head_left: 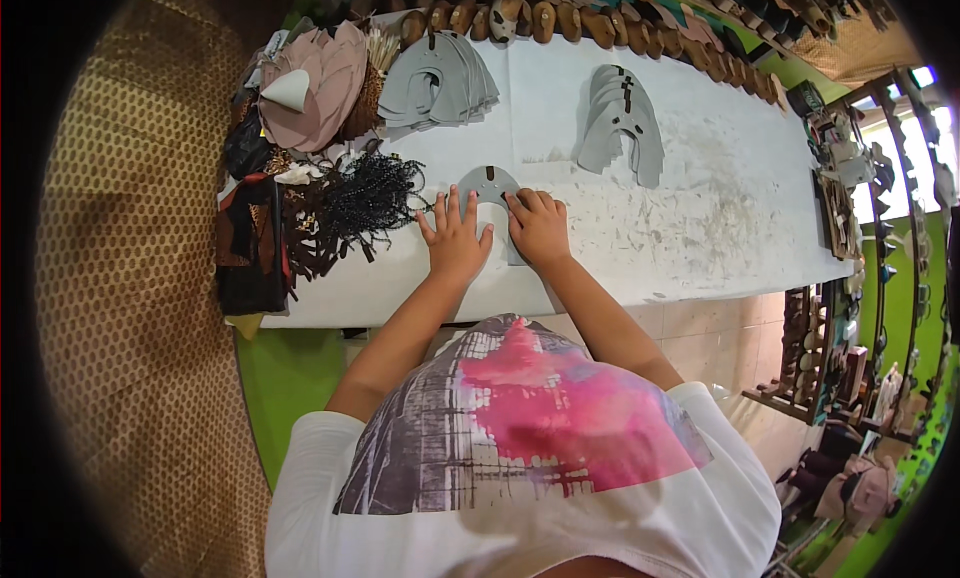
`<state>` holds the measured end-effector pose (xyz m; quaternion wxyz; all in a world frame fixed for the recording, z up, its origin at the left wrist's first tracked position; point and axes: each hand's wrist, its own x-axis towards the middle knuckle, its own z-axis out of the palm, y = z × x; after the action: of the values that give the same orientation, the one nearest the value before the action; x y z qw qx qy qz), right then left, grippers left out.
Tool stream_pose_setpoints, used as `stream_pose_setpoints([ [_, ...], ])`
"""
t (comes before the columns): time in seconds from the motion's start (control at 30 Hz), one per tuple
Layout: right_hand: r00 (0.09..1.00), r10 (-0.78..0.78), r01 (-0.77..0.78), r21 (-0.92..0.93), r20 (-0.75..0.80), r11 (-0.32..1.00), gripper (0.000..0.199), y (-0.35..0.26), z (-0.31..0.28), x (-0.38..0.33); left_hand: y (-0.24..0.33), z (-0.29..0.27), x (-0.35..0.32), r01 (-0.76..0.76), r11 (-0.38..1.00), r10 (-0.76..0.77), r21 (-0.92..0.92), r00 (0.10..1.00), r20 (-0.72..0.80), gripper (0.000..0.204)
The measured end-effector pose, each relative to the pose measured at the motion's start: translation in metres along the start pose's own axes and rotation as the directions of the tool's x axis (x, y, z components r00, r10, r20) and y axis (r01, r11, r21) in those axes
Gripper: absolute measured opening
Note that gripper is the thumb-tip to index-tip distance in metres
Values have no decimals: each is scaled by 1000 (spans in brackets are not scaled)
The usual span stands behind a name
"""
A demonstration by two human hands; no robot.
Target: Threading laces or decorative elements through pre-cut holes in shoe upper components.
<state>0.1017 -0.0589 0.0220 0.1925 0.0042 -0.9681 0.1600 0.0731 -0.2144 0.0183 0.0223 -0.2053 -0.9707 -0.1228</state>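
A grey horseshoe-shaped shoe upper piece point(487, 183) lies flat on the white table in front of me, with a small dark brown strip at the top of its curve. My left hand point(455, 236) rests open on its left side, fingers spread. On the opposite side, my right hand point(541, 228) has its fingers bent and drawn together at the piece's upper right curve; whatever is under the fingertips is too small to make out. Part of the grey piece is hidden beneath both hands.
Overlapping grey upper pieces lie in a left stack point(470, 78) and a right stack point(622, 118). Black braided cords point(365, 203) and pink pieces with a white cone point(287, 91) crowd the table's left. Wooden shoe lasts point(600, 26) line the back edge; racks stand right.
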Motion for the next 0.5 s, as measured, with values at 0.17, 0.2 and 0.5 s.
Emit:
stream_pose_setpoints([
  [0.17,1000,21,-22,54,21,998,30,1,0,-4,-6,4,-4,-23,999,23,-29,999,-25,64],
  [0.2,997,36,-41,91,62,995,32,2,0,-5,-8,5,-6,-6,998,4,-57,999,-39,65],
  [0.5,978,172,-171,-13,121,985,45,0,-9,-20,-26,-23,-28,93,993,-84,-68,988,128,67],
])
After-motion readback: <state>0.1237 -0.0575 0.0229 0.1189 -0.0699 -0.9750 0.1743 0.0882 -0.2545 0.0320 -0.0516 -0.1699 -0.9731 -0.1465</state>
